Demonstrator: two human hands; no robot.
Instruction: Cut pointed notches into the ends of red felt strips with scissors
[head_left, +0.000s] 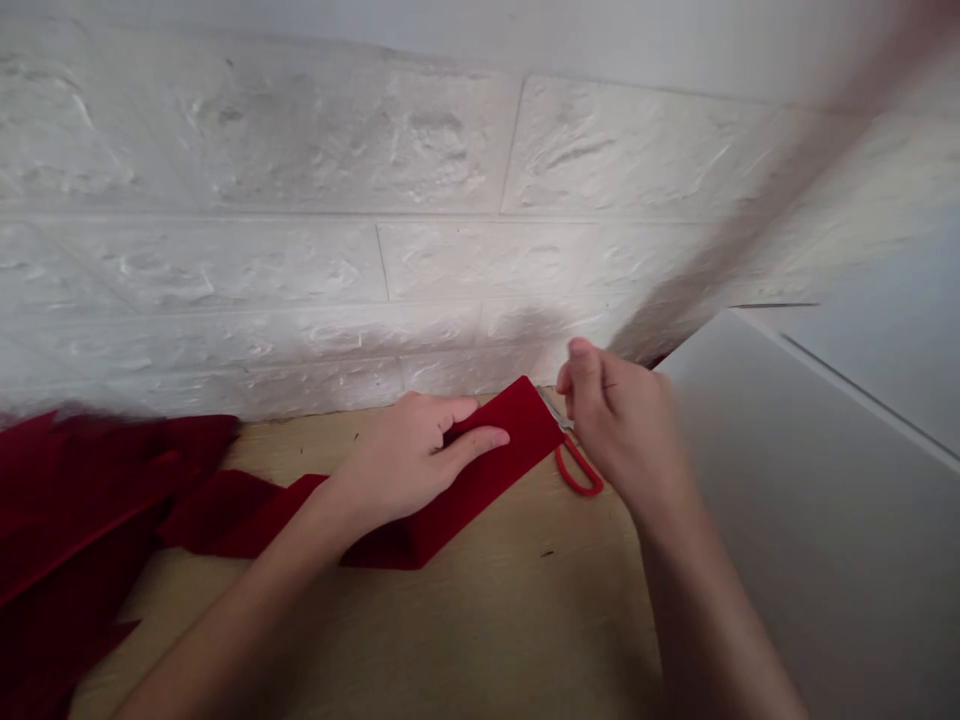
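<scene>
A long strip of dark red fabric [486, 476] lies bent across the wooden surface, its squared end tilted up toward the right. My left hand [412, 455] grips its upper edge, thumb flat on the cloth and the other fingers partly hidden behind it. Just beyond that end, my right hand [616, 415] is raised and closed, thumb pressed against curled fingers; anything pinched in it is too small or hidden to make out. Below the right hand rests a pair of scissors [581, 472] with a red handle, its metal part partly covered by the fabric and the hand.
A heap of dark red fabric [82, 500] spreads over the left side of the pale wooden tabletop [480, 630]. Behind stands a white brick-patterned wall [300, 260]. A light grey box-like panel [817, 500] borders the right side, close to my right forearm.
</scene>
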